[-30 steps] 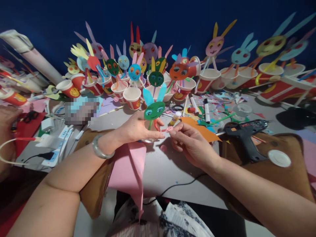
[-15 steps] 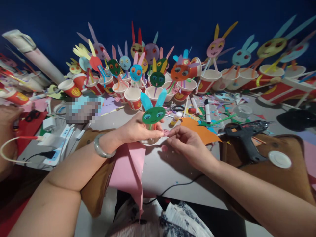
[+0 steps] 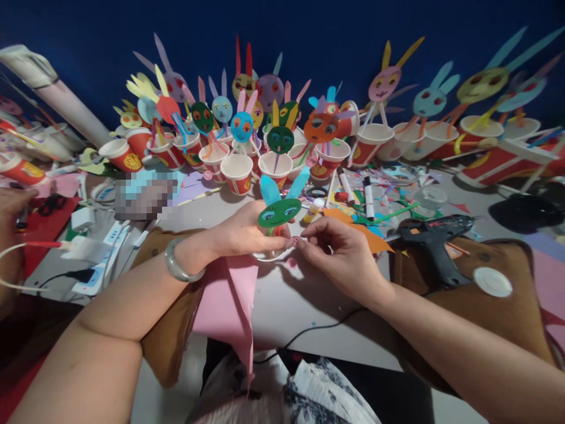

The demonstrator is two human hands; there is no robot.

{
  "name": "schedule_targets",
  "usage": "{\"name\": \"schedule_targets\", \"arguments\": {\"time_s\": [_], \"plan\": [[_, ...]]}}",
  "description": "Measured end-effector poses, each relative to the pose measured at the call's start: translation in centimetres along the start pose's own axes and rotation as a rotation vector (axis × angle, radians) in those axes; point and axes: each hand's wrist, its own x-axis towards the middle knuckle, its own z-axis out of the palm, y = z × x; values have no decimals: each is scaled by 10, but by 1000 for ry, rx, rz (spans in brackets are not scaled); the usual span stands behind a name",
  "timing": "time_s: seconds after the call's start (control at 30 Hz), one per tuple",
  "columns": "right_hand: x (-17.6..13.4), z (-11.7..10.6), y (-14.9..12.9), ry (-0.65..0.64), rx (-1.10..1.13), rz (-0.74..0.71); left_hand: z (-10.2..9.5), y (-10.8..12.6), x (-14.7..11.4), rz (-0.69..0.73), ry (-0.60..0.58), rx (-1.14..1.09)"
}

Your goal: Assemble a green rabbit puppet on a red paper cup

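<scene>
My left hand (image 3: pixel 245 232) is closed around the lower part of a green paper rabbit (image 3: pixel 279 213) with blue ears and a drawn face. Under that hand a white rim (image 3: pixel 270 257), like a paper cup's, shows in part. A small pink paper piece (image 3: pixel 295 240) with dark markings lies at my left thumb tip. My right hand (image 3: pixel 342 253) is bent in a pinch, its thumb and forefinger at the right edge of that piece. The rabbit's lower part is hidden by my left hand.
Behind stand several paper cups (image 3: pixel 237 176) with paper rabbits. A glue gun (image 3: pixel 441 244) and white lid (image 3: pixel 492 281) lie right on a brown cushion (image 3: pixel 463 330). Markers (image 3: pixel 368 197), orange paper (image 3: pixel 353 224), pink paper (image 3: pixel 227 294) and a power strip (image 3: pixel 106 250) lie around. Another person's hand (image 3: pixel 13 203) is far left.
The green rabbit has tilted and moved slightly down and right. My right forefinger and thumb have curved into a rounder loop beside the pink piece. The whole view has shifted a little.
</scene>
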Motion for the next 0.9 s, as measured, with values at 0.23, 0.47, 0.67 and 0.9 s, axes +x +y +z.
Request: {"name": "schedule_targets", "arguments": {"time_s": [0.23,0.47,0.67,0.9], "plan": [[2,-6,3,45,-1,-33,0,0,1,24,37,7],[6,-17,22,56,226,-17,-7,5,3,56,-35,128],[6,-17,27,22,251,-3,-9,6,2,-53,22,101],[3,-11,24,25,214,-25,-10,6,1,-142,37,-55]]}}
